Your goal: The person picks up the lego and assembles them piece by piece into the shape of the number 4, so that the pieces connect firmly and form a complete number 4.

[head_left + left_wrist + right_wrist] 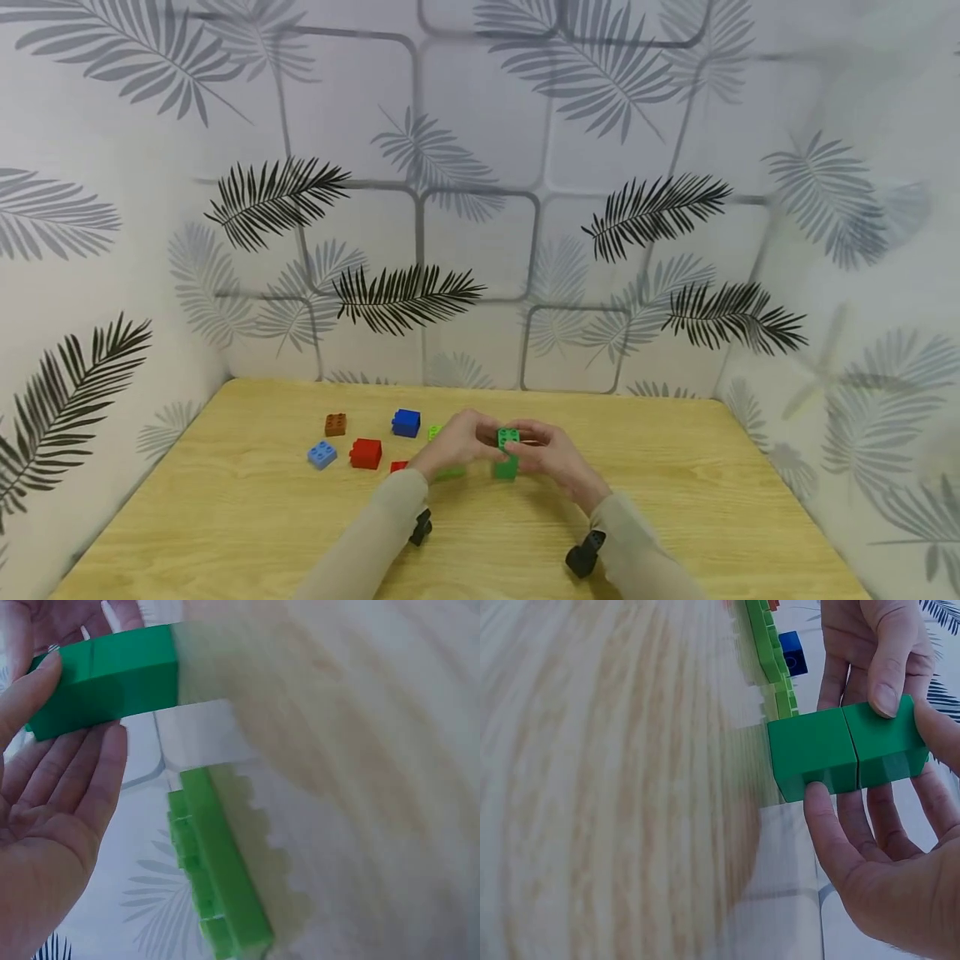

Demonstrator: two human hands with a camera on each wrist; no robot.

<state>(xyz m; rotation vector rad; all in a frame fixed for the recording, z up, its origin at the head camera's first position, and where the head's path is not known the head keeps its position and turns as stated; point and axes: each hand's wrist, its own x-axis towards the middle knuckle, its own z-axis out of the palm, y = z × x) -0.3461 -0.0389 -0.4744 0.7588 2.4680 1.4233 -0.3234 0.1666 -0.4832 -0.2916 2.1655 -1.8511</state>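
Two dark green blocks (506,467) stand stacked one on the other on the table, studs up, between the two hands. In the left wrist view the green stack (135,675) shows a thin seam between its blocks. The left hand (462,442) holds the upper block from the left, thumb on the near face. From the right, the right hand (553,460) holds the stack; in the right wrist view its fingers lie along the green blocks (814,754). A lime green piece with several studs (225,862) lies beside the stack, partly hidden by the left hand in the head view.
On the wooden table (675,500), left of the hands, lie a brown block (335,424), a light blue block (322,455), a red block (366,454), a dark blue block (407,423) and another red piece (398,467) partly behind the left arm. A patterned wall stands behind.
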